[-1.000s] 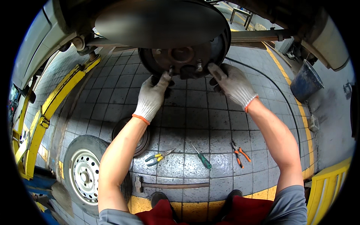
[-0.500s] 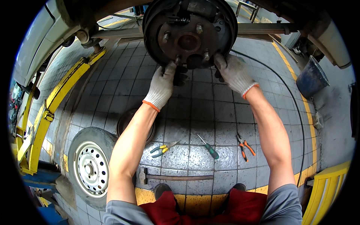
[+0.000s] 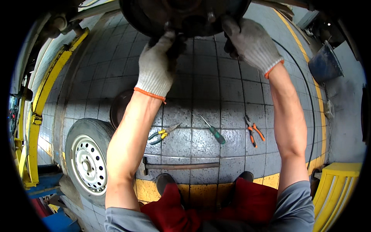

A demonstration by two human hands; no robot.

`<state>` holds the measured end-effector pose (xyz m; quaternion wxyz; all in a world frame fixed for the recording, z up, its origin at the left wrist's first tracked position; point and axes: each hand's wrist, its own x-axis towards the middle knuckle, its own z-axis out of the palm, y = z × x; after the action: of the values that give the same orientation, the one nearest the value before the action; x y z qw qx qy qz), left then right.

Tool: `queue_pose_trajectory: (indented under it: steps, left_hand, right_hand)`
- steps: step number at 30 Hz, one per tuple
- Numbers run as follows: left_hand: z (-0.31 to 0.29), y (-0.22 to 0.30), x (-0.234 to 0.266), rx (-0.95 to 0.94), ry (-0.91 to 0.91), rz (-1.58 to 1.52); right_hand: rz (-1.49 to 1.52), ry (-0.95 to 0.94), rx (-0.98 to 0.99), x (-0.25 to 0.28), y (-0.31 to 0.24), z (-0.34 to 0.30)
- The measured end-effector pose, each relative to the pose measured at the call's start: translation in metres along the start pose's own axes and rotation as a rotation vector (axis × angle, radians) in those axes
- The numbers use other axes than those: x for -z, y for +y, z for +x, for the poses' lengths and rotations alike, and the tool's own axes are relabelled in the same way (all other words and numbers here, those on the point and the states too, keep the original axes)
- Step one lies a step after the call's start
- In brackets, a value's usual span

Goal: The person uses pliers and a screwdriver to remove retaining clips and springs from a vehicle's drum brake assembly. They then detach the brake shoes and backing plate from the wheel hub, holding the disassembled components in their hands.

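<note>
A dark, rusty drum brake assembly (image 3: 193,17) with wheel studs hangs at the top, its upper part cut off. My left hand (image 3: 157,63), in a whitish knit glove with an orange cuff, grips its lower left edge. The thumb presses up near a stud, and the dirty fingers curl underneath, partly in shadow. At the lower right edge, my right hand (image 3: 255,44), gloved alike, holds on with the thumb in front and the fingers bent below. What the fingertips touch behind the rim is hidden.
On the tiled floor lie yellow-and-green pliers (image 3: 164,134), a screwdriver (image 3: 214,131), orange-handled pliers (image 3: 254,131) and a long-handled hammer (image 3: 181,166). A wheel (image 3: 87,162) and a round brown part (image 3: 118,108) are left. A yellow lift arm (image 3: 54,73), bucket (image 3: 325,63) and black hose (image 3: 305,87) flank them.
My view has tipped down and closer, so the brake assembly sits higher in the picture. Both hands stay at its lower edge.
</note>
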<state>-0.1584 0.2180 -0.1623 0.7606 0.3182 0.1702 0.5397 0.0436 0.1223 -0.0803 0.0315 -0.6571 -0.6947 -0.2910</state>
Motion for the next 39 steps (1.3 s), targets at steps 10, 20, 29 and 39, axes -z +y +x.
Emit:
queue_pose_trajectory:
  steps: [10,20,29,39]
  left_hand:
    - [0.005,-0.029,0.016,-0.137,-0.181,-0.137]
    - [-0.001,-0.031,0.008,-0.216,-0.027,-0.019]
    - [-0.025,-0.052,-0.013,-0.216,0.004,0.006]
    - [-0.017,-0.020,0.004,-0.171,0.049,0.044]
  right_hand:
    - [0.065,0.141,0.116,-0.018,-0.010,-0.001]
    - [0.407,0.559,0.231,-0.042,-0.016,0.003]
    - [1.016,-0.289,-0.258,0.001,0.025,-0.005]
    - [0.469,0.351,-0.019,-0.025,-0.002,-0.018]
